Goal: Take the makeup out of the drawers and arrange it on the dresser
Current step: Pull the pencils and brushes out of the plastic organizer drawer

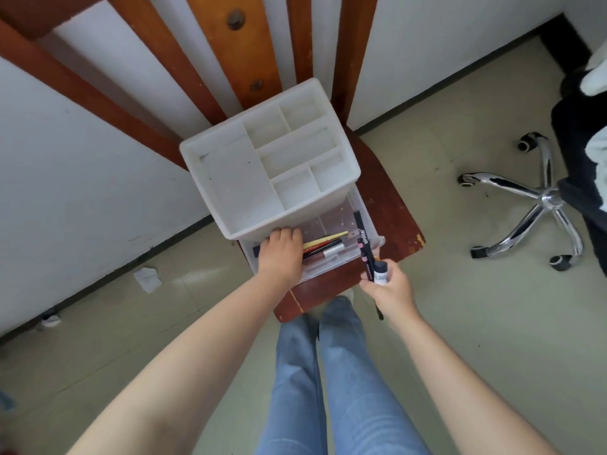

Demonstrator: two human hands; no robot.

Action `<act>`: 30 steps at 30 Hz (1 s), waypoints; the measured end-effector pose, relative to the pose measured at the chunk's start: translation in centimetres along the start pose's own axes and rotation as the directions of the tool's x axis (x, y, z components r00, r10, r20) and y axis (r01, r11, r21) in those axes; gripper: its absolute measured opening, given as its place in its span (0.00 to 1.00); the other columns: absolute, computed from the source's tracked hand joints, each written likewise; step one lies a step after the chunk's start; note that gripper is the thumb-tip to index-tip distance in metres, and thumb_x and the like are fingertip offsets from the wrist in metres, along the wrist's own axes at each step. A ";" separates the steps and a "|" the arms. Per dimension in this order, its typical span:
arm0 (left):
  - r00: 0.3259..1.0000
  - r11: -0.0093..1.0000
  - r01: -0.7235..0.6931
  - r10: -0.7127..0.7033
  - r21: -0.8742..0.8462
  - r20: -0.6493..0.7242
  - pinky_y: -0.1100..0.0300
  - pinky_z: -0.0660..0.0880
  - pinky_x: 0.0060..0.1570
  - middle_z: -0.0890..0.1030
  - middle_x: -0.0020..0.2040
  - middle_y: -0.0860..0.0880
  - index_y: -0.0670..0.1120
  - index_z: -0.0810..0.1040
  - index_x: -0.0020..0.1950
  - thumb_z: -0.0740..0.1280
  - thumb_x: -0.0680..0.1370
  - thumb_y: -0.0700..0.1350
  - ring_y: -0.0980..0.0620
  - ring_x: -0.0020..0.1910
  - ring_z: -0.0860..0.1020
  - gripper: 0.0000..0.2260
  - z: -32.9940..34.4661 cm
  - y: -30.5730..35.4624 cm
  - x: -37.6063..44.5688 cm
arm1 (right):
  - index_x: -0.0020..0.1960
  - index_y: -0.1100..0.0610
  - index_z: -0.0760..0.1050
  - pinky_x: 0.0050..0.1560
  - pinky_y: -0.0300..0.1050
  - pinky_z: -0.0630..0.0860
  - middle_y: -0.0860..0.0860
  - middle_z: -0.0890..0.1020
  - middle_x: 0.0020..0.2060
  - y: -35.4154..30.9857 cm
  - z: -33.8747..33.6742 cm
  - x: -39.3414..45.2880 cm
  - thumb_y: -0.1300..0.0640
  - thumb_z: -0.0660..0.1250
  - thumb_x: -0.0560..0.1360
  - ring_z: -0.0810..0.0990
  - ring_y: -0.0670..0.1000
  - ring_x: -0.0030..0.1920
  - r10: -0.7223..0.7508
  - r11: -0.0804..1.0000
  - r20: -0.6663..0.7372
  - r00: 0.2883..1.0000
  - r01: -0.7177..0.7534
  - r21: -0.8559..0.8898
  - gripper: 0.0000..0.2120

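A white plastic organiser with open top compartments stands on a brown wooden chair seat. Its clear drawer is pulled out toward me and holds several makeup sticks, yellow, red, black and silver. My left hand reaches into the drawer's left part, fingers curled down over the items; what it grips is hidden. My right hand, just right of the drawer's front corner, holds black makeup pens and a small white bottle with a dark cap.
The wooden chair back rises behind the organiser against a white wall. An office chair's chrome base stands on the floor at right. Crumpled paper lies by the left wall. My jeans-clad legs are below the seat.
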State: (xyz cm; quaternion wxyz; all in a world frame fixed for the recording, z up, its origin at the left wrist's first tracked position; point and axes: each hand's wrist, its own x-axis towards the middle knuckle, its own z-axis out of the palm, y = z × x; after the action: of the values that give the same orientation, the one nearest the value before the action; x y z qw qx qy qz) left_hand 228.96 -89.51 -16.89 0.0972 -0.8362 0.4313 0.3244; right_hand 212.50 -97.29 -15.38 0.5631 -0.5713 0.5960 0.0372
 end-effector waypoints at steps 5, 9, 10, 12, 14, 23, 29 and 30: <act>0.998 0.995 -0.034 0.029 0.095 0.048 0.50 0.65 0.62 0.67 0.64 0.44 0.44 0.61 0.68 0.69 0.72 0.51 0.43 0.65 0.65 0.29 0.3 -0.2 1.2 | 0.44 0.60 0.71 0.39 0.45 0.64 0.58 0.77 0.48 0.2 1.5 0.2 0.67 0.64 0.68 0.75 0.61 0.46 -0.220 0.872 -0.087 0.972 0.156 -0.463 0.06; 0.991 0.975 -0.124 0.113 0.184 0.073 0.51 0.67 0.59 0.69 0.64 0.44 0.44 0.64 0.66 0.66 0.73 0.48 0.43 0.63 0.67 0.24 -0.2 0.1 1.3 | 0.48 0.62 0.71 0.43 0.46 0.66 0.57 0.75 0.52 0.2 3.2 0.1 0.66 0.64 0.69 0.75 0.61 0.48 -0.295 0.789 -0.072 0.953 0.200 -0.581 0.08; 0.988 0.970 -0.147 0.135 0.192 0.072 0.51 0.67 0.58 0.69 0.63 0.44 0.44 0.64 0.66 0.65 0.73 0.47 0.43 0.62 0.68 0.23 -0.3 0.3 1.4 | 0.48 0.62 0.71 0.44 0.47 0.67 0.57 0.75 0.52 0.2 3.7 0.1 0.66 0.63 0.69 0.75 0.60 0.49 -0.307 0.777 -0.074 0.949 0.205 -0.596 0.08; 0.985 0.967 -0.169 0.163 0.192 0.050 0.52 0.68 0.57 0.70 0.63 0.44 0.45 0.63 0.66 0.63 0.75 0.47 0.43 0.62 0.69 0.21 -0.3 0.5 1.6 | 0.48 0.63 0.71 0.45 0.48 0.68 0.58 0.76 0.50 0.0 4.3 0.1 0.67 0.63 0.69 0.75 0.60 0.49 -0.324 0.771 -0.106 0.940 0.198 -0.606 0.08; 0.985 0.971 -0.171 0.167 0.167 0.035 0.51 0.68 0.57 0.69 0.64 0.44 0.45 0.62 0.67 0.61 0.77 0.48 0.43 0.62 0.68 0.20 -0.1 0.4 1.7 | 0.47 0.64 0.72 0.44 0.49 0.68 0.60 0.77 0.48 0.0 4.5 0.1 0.68 0.64 0.68 0.76 0.62 0.47 -0.350 0.759 -0.144 0.926 0.190 -0.623 0.08; 0.964 0.938 -0.264 0.246 0.224 0.104 0.48 0.68 0.58 0.63 0.68 0.44 0.45 0.59 0.70 0.62 0.75 0.53 0.43 0.67 0.61 0.27 0.5 -1.3 1.9 | 0.32 0.64 0.75 0.31 0.46 0.75 0.59 0.79 0.32 -1.0 2.7 1.1 0.74 0.76 0.46 0.77 0.58 0.25 -0.554 0.665 -0.321 0.768 0.177 -0.725 0.18; 0.967 0.930 -0.253 0.245 0.267 0.061 0.49 0.67 0.55 0.65 0.66 0.44 0.44 0.61 0.68 0.58 0.77 0.49 0.43 0.65 0.63 0.22 0.7 -0.9 2.4 | 0.32 0.62 0.75 0.37 0.46 0.76 0.58 0.81 0.34 -1.1 3.2 1.2 0.72 0.77 0.46 0.77 0.55 0.24 -0.584 0.664 -0.348 0.734 0.184 -0.725 0.18; 0.973 0.940 -0.230 0.224 0.252 0.053 0.48 0.67 0.56 0.65 0.66 0.44 0.44 0.61 0.68 0.58 0.77 0.48 0.42 0.64 0.63 0.20 0.8 -0.9 2.4 | 0.32 0.62 0.75 0.38 0.46 0.76 0.58 0.81 0.34 -1.1 3.2 1.2 0.72 0.77 0.47 0.77 0.55 0.24 -0.586 0.663 -0.351 0.730 0.183 -0.726 0.18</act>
State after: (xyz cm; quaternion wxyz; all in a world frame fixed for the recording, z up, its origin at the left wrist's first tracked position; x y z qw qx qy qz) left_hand 230.33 -90.15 -19.14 0.1716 -0.7575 0.5619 0.2846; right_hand 215.69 -96.27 -16.74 0.1237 -0.8311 0.5394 -0.0546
